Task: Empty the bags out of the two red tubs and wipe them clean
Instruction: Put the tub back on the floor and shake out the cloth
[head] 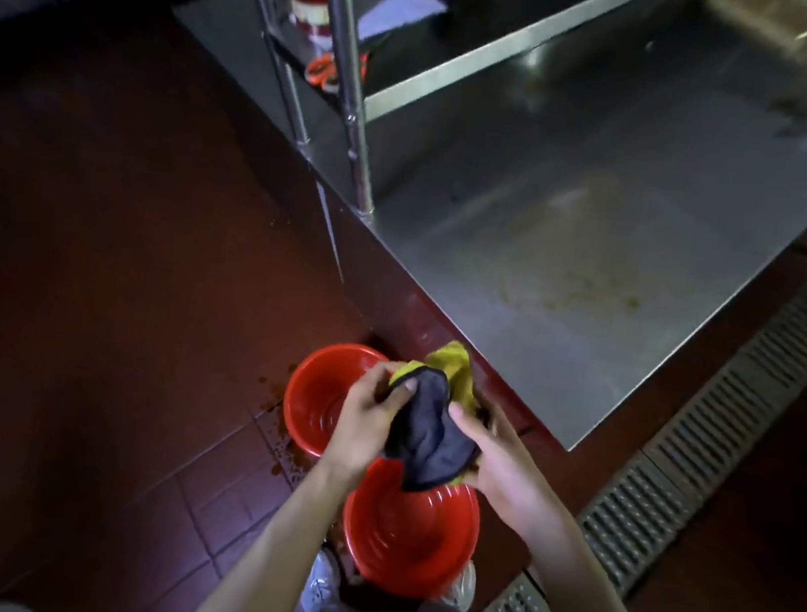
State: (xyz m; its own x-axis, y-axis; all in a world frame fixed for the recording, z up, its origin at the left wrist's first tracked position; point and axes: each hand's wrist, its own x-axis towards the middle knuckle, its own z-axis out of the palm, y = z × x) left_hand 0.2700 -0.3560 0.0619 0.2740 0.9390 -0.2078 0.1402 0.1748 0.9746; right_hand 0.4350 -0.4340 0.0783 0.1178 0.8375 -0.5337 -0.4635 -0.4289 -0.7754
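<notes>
Dark tiled floor (104,315), two round red tubs (321,398), both hands (364,419) gripping soft grey-yellow cloth (430,434)

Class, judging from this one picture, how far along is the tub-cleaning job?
Done: both red tubs, the far tub and the near tub, hold no bags. In hand: the left hand and right hand grip a grey-and-yellow cloth above them. Left: whether either tub has been wiped cannot be told.

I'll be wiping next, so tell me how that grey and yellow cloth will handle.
Probably floppy: the cloth sags in folds between the left hand and right hand. Likely light, since fingertips alone carry it. It looks soft and unlikely to slip.
</notes>
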